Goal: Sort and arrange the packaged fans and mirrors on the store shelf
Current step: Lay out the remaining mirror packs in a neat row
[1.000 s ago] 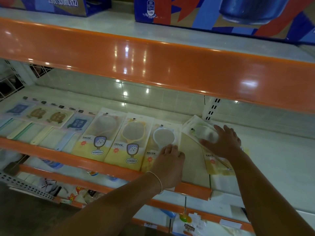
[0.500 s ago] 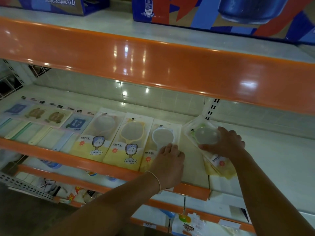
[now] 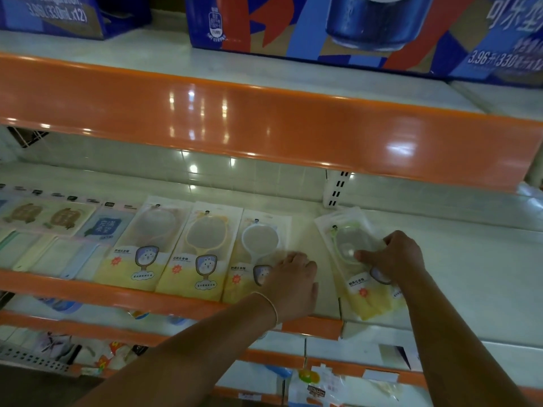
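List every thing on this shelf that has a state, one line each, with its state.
Green-rimmed mirror pack: askew on top of a small stack, gripped by the right hand.
White-rimmed mirror pack: flat in the row, lower corner under the left hand.
Yellow-rimmed mirror pack: flat, aligned, untouched.
Pink-rimmed mirror pack: flat, aligned, untouched.
Fan packs: flat in a row at left.

Blue drink cartons (image 3: pixel 367 27) on upper shelf (image 3: pixel 264 127).

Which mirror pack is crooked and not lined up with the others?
The green-rimmed mirror pack, far right under the right hand. It lies tilted, apart from the three straight packs.
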The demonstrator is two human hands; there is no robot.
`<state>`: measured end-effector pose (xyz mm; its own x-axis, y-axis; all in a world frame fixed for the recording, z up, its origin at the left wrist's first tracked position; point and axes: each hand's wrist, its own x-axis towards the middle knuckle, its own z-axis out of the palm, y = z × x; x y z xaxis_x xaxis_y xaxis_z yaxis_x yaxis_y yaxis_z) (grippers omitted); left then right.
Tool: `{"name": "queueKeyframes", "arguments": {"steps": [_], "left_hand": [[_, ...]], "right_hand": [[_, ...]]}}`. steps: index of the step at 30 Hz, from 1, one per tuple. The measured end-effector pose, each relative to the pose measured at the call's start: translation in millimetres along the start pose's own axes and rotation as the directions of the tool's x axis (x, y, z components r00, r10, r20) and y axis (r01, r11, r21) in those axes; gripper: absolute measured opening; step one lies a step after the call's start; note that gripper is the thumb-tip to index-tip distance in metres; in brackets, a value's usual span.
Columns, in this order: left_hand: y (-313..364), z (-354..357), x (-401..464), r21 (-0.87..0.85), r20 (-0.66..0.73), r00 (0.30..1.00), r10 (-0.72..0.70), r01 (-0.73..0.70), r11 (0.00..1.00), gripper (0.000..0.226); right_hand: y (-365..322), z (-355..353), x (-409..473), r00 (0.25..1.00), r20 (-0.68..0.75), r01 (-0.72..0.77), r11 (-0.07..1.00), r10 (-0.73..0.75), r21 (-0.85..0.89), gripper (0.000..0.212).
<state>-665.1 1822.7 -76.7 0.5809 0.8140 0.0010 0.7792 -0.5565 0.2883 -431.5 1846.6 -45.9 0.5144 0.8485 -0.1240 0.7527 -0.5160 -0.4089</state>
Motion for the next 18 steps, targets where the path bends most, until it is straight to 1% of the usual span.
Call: {"name": "queueKeyframes", "arguments": {"steps": [4,6,8,11,13,15,17,18], "left_hand": [[4.7,3.4,2.1,-0.021,-0.005,1.000,0.029,-0.029,0.999,0.038],[6.9,2.7,2.8,-0.033,-0.004,0.999,0.033,-0.033,0.999,0.040],[9.0,1.5,3.4,-0.038,0.000,1.000,0.029,-0.029,0.999,0.041],[10.9,-1.2,2.7,-0.051,-0.009,1.000,0.029,-0.029,0.998,0.038],[9.9,-2.2,2.0,-0.063,-0.017,1.000,0.022,-0.023,0.998,0.036],[7.2,-4.7,0.9,-0.086,-0.025,1.000,0.017,-0.019,0.996,0.034],[3.8,-8.9,-0.9,-0.129,-0.057,0.998,0.014,-0.021,0.991,0.030],[3.0,-12.4,-2.3,-0.153,-0.074,0.997,0.011,-0.023,0.988,0.028]], "right_hand": [[8.4,-1.8,-6.5,0.996,-0.058,-0.072,0.994,0.067,-0.085,0.082],[9.1,-0.6,-11.2,0.994,-0.095,-0.065,0.994,0.057,-0.089,0.076],[6.7,-1.2,-16.3,0.996,-0.088,-0.026,1.000,0.026,-0.003,0.066],[0.5,-4.8,-20.7,0.999,0.005,-0.035,0.974,0.034,0.226,0.044],[-1.9,-6.8,-20.8,0.991,0.117,-0.112,0.896,0.067,0.429,0.039],[-4.4,-7.5,-21.6,0.959,0.274,-0.233,0.738,0.067,0.633,0.037],[-6.6,-4.9,-21.5,0.908,0.417,-0.358,0.577,0.034,0.734,0.033],[-8.5,-2.6,-21.5,0.883,0.469,-0.407,0.528,0.018,0.746,0.034]]}}
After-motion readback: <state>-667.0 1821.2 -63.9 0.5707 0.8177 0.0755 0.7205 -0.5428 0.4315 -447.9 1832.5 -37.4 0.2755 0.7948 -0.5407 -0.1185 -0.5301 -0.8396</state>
